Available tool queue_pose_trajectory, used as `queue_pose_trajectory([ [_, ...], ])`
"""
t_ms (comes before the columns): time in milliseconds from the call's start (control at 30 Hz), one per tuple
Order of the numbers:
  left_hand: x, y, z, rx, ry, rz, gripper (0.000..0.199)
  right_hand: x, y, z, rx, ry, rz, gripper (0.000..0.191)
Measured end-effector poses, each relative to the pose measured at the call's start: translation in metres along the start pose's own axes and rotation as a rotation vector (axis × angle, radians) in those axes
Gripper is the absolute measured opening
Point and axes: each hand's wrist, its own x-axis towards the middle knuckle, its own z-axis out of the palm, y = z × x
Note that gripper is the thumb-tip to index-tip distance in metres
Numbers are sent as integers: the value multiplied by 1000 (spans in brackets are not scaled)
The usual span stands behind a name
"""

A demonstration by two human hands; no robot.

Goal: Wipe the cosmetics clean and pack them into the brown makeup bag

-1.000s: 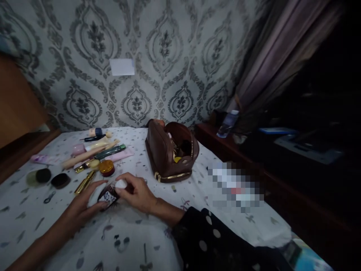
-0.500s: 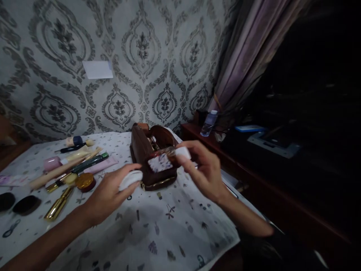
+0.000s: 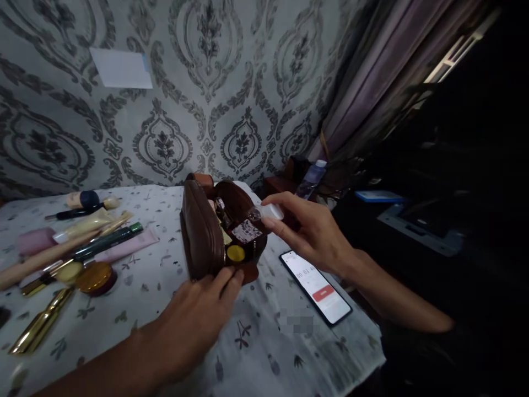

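My right hand pinches a small bottle by its white cap, above the open mouth of a brown leather bag. The bottle tilts down to the left into the bag; it has a clear neck and a white label with a dark pattern. My left hand grips the near edge of the bag, its fingers bent over the brown flap and its thumb hidden. Inside the bag lie a round yellow-topped item and other small things, partly covered.
Left of the bag lie a gold tube, an amber-lidded jar, a pink tube, a dark green tube and brushes. A phone lies right of it, near the table edge. Beyond stands a water bottle.
My left hand has moved right onto the bag's near edge; the white item it held no longer shows. My right hand has lowered the bottle into the bag's opening. The view has shifted right.
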Motion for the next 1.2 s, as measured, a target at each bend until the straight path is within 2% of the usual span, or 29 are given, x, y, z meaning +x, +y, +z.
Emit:
queue_pose_trajectory([
  [167,-1,-8,-1,40,-51,87,85,7,15,-2,-46,-136,-69,24],
  [300,0,-11,3,146,49,120,73,7,18,-1,-45,-208,-68,25],
  [400,-4,-18,4,143,108,157,68,6,19,2,-32,-222,-68,26],
  [600,-18,-32,6,167,133,223,82,3,22,9,2,-201,-44,27],
  [833,-25,-24,10,348,78,161,81,3,24,17,-37,-239,-37,25],
  [1033,-18,-14,2,367,71,144,69,11,29,13,-52,-254,-6,29],
  [1200,-8,-6,-4,303,49,152,55,24,31,2,-28,-370,-89,31],
])
